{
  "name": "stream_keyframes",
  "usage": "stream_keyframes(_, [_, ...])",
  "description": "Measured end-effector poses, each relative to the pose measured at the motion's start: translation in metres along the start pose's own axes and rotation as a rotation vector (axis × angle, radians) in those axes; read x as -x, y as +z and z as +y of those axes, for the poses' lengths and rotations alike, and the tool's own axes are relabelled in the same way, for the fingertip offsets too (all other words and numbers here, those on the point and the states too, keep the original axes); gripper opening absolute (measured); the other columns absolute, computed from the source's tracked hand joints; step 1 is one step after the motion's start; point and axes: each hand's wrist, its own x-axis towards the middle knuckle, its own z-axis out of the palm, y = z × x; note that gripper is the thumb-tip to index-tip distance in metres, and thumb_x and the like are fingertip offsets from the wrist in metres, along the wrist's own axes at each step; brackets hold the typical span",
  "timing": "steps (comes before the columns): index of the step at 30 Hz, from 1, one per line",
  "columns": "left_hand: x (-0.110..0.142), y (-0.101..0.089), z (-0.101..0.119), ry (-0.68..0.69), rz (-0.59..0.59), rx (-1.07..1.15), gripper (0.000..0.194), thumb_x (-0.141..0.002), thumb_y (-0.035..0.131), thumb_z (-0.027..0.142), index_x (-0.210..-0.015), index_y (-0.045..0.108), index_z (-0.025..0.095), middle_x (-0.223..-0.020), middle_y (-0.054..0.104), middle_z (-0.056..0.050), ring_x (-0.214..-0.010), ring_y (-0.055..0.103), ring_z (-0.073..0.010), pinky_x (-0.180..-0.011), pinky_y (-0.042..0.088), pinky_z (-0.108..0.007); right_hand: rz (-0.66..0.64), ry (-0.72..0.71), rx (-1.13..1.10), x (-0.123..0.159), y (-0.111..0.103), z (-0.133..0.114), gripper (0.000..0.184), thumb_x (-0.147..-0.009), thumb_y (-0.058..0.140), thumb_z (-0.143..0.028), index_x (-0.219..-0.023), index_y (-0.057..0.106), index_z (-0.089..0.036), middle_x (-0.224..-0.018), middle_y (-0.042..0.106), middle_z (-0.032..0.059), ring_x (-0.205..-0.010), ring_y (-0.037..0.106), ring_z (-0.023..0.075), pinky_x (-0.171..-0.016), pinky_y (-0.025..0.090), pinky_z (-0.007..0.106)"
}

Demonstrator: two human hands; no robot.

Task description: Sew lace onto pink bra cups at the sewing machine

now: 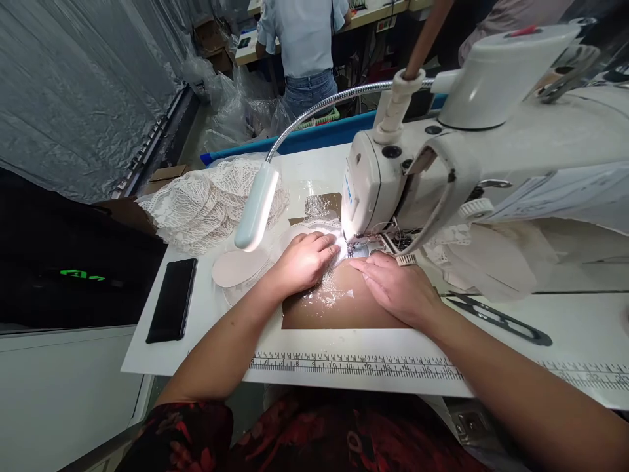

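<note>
My left hand (pixel 304 260) lies flat, fingers together and stretched out, pressing a small pale lace piece (pixel 319 226) down on the table just left of the needle (pixel 351 246) of a white sewing machine (pixel 491 164). My right hand (pixel 398 288) lies flat too, its fingers pointing at the needle from the right, on the same work. Both rest over a shiny brown plate (pixel 339 308) set in the white table (pixel 216 328). The fabric under the fingertips is washed out by the machine's light.
A gooseneck lamp (pixel 256 206) hangs over the left of the work. A heap of white lace (pixel 201 203) and a black phone (pixel 171 299) lie at the left. Black thread snips (pixel 496 318) lie at the right. A ruler strip (pixel 368 366) runs along the front edge. A person (pixel 304 46) stands behind.
</note>
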Motion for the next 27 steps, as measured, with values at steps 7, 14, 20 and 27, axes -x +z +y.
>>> stream_keyframes(7, [0.011, -0.020, 0.023, -0.034, -0.129, 0.127, 0.037, -0.095, 0.037, 0.037, -0.094, 0.067, 0.016, -0.090, 0.061, -0.008, -0.085, 0.057, -0.0189, -0.071, 0.046, -0.029, 0.012, -0.050, -0.039, 0.004, 0.001, 0.005, 0.035, -0.087, 0.039, -0.017, -0.106, 0.069, -0.022, -0.080, 0.064, 0.0041, -0.066, 0.052, 0.0153, -0.057, 0.033, 0.027])
stream_keyframes(14, [0.009, -0.014, 0.022, 0.066, -0.080, 0.234, 0.034, -0.095, 0.038, 0.033, -0.084, 0.065, 0.014, -0.083, 0.060, -0.007, -0.078, 0.055, -0.0170, -0.073, 0.044, -0.030, 0.011, -0.072, -0.028, 0.005, 0.000, 0.006, 0.036, -0.086, 0.039, -0.016, -0.104, 0.070, -0.021, -0.078, 0.063, 0.0051, -0.066, 0.052, 0.0156, -0.057, 0.033, 0.027])
stream_keyframes(20, [0.007, -0.010, 0.024, 0.059, -0.115, 0.126, 0.032, -0.094, 0.039, 0.036, -0.083, 0.061, 0.015, -0.084, 0.060, -0.007, -0.079, 0.056, -0.0185, -0.070, 0.041, -0.032, 0.011, -0.061, -0.028, 0.006, 0.002, 0.007, 0.036, -0.085, 0.040, -0.015, -0.104, 0.070, -0.022, -0.080, 0.064, 0.0044, -0.065, 0.052, 0.0152, -0.056, 0.032, 0.027])
stream_keyframes(27, [0.008, -0.008, 0.024, 0.076, -0.110, 0.113, 0.030, -0.094, 0.039, 0.029, -0.112, 0.057, 0.014, -0.121, 0.059, -0.011, -0.096, 0.058, -0.0206, -0.079, 0.044, -0.034, 0.003, -0.097, 0.029, 0.006, 0.003, 0.006, 0.038, -0.084, 0.041, -0.012, -0.108, 0.069, -0.020, -0.081, 0.064, 0.0047, -0.065, 0.051, 0.0146, -0.055, 0.030, 0.027])
